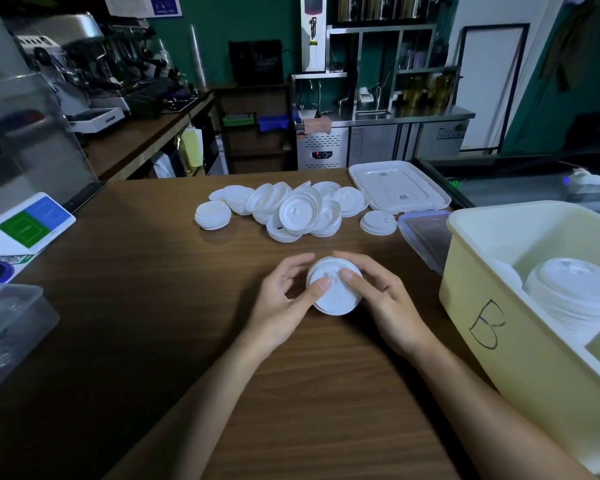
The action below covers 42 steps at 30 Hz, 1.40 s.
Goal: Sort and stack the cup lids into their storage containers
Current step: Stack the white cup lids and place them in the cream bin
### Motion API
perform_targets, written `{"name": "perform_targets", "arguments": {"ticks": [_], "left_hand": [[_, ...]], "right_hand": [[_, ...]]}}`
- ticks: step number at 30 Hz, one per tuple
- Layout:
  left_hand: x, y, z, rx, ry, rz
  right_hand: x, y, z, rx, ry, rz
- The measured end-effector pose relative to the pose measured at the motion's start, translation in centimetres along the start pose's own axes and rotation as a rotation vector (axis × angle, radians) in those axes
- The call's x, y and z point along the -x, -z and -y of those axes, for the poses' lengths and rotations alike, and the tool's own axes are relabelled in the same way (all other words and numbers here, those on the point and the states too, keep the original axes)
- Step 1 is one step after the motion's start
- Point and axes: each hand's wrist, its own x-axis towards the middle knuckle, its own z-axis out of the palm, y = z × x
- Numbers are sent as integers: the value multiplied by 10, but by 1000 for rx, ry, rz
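Dark wood-grain counter [153, 306] in a café work area with green walls carries all items.

1. Left hand [283, 303]: fingers curled around the left edge of a short stack of white round plastic cup lids [334, 299], thumb pressed on the top lid.
2. Right hand [381, 301]: fingers curled around the right edge of the same stack, thumb also on the top lid. The stack sits between both hands at the counter centre; whether it rests on the counter cannot be determined.
3. Beyond the hands: a loose pile of white cup lids [293, 213], overlapping and tilted. A small neat stack of flat white lids [212, 215] lies at its left end, and a single white domed lid [378, 222] just beside its right end.
4. Behind that lid: a white rectangular plastic bin cover [399, 185], lying flat. A clear rectangular cover with a blue rim [426, 237] lies between the domed lid and the bin.
5. At the right edge: a pale yellow rectangular plastic bin marked "B" [492, 306], holding a stack of white lids [572, 292].
6. At the left edge: a clear plastic container [11, 323].
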Motion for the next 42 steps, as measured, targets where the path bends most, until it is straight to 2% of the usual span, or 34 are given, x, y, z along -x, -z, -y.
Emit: {"name": "perform_targets", "arguments": {"ticks": [5,7,10,13,17,24,29,42], "left_hand": [[-10,-4,5,-139,-84,33],[-18,-3,6,-219,-108,41],[-41,0,13,-409,-205,-56],[-71,-3,27,-586,-331,-50],[-109,-17,39,-769,-411,-5],[-141,-35,43,-918,-338,-12],[-127,-29,43,-925,-335,-51],[-4,-6,11,-607,-269,-172]], "right_hand": [[0,5,-2,195,27,-37],[-3,7,-6,214,38,-131],[-6,14,-12,258,64,-316],[-9,20,-14,255,65,-403],[-11,22,-17,225,50,-426],[-13,22,-22,221,55,-404],[-11,23,-21,207,46,-396],[-10,21,-14,202,60,-360]]}}
